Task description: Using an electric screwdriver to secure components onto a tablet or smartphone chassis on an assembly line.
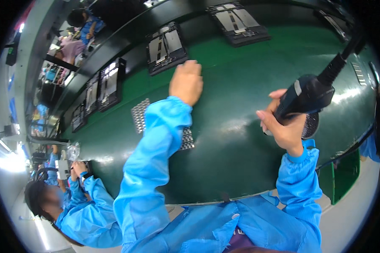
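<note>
Hands (185, 83), tool (302, 98) — sleeve (150, 156) over parts (139, 117)

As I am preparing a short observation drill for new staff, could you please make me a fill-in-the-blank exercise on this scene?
1. The black corded tool is held in the person's ____ hand.
2. Of the black corded tool and the dark-framed unit, the person's left hand is nearer to the ____.
3. The person's sleeves are coloured ____.
4. The work surface is coloured ____.

Missing words: right; dark-framed unit; blue; green.
</note>
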{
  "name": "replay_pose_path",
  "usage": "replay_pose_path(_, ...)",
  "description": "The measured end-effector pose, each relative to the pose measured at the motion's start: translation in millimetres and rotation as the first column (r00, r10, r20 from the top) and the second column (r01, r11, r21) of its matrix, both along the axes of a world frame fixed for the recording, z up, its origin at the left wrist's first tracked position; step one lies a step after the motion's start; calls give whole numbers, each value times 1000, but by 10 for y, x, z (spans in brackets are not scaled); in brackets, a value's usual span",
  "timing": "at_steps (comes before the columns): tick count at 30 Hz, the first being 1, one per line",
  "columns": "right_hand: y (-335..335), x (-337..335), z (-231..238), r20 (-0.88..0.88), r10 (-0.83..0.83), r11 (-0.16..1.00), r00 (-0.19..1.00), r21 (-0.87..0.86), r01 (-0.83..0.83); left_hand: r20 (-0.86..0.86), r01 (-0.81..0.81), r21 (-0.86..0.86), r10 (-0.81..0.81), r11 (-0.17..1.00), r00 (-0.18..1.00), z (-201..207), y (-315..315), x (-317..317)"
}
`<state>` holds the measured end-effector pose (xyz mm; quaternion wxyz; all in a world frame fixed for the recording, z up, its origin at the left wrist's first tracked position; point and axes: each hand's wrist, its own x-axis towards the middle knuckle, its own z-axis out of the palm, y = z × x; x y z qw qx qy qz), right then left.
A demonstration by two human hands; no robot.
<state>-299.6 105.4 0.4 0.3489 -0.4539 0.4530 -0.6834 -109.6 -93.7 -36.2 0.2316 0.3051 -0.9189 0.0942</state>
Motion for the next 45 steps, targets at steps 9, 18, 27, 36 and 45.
replay_pose_path(9,13,-137,-124,-43,48,998,998,35,-46,352,-94,33,77,995,933,39,-385,-1680)
replay_pose_path(18,6,-244,-96,4,-27,997,1000,69,27,206,-439,2,429,899,880,-88,-751,-1800)
replay_pose_path(27,40,-457,147,18,-156,988,988,21,155,-142,108,33,-102,994,985,91,491,-574)
replay_pose_path(36,140,-1044,282,74,-381,922,921,-47,385,-24,182,472,-193,863,981,71,2129,131)
replay_pose_path(45,225,-948,162,-54,-376,925,925,-78,371,-131,208,331,-173,920,976,-43,2295,-84)
